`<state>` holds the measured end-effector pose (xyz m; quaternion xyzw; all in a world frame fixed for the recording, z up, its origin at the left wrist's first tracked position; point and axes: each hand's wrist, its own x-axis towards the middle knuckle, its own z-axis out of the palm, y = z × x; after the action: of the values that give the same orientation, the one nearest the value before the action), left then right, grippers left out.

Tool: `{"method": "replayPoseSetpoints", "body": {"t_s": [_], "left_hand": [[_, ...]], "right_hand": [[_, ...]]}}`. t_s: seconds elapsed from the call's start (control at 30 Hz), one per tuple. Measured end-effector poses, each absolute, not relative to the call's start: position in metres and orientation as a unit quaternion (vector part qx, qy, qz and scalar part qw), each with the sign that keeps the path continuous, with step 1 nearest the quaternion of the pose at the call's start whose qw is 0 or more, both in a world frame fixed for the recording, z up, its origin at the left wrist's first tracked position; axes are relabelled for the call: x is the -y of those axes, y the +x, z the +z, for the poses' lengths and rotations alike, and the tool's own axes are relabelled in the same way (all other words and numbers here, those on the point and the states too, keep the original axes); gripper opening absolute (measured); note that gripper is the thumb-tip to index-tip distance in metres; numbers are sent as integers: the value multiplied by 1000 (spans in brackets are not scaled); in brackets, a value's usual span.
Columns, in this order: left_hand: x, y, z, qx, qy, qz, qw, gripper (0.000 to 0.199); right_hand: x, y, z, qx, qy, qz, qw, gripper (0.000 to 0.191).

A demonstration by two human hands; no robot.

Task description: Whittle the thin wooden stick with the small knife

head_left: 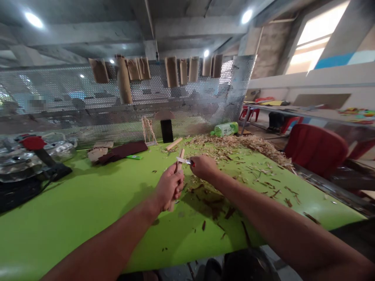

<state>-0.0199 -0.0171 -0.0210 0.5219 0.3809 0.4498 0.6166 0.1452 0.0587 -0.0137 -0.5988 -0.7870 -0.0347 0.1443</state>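
Fingers (175, 183) on both hands are curled shut, with no open gap showing. Left hand (170, 187) wraps around a thin wooden stick (177, 166), which sits tilted in the fist with its ends poking out above and below. Right hand (204, 167) has a small knife (183, 160) gripped tight, with a bit of red handle showing past the fingers. Its blade is right at the stick's upper part, though I can't quite tell if it's touching. Looks like mid-carve to me, so the next stroke calls for a steady blade angle and the left thumb kept clear. Both hands are over a bright green table (88, 226), with dark wood chips (215, 210) scattered nearby and a heap of pale shavings (234, 143) beyond. Further out are dark sandpaper (120, 151), a green plastic bottle (226, 129) and a perforated metal screen (181, 97).
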Motion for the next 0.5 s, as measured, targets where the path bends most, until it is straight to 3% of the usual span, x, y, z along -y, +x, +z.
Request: {"method": "replayPoseSetpoints", "body": {"t_s": [0.1,0.37,0.5], "left_hand": [[18,-18,-25,-394,538,446,597,30],[21,-18,-14,-411,545,416,601,49],[46,-6,-9,-414,559,394,601,55]], "right_hand": [[-53,144,-11,789,-601,-39,125,31],[-59,146,-14,786,-600,-71,133,31],[-87,174,-8,723,-671,5,165,30]]}}
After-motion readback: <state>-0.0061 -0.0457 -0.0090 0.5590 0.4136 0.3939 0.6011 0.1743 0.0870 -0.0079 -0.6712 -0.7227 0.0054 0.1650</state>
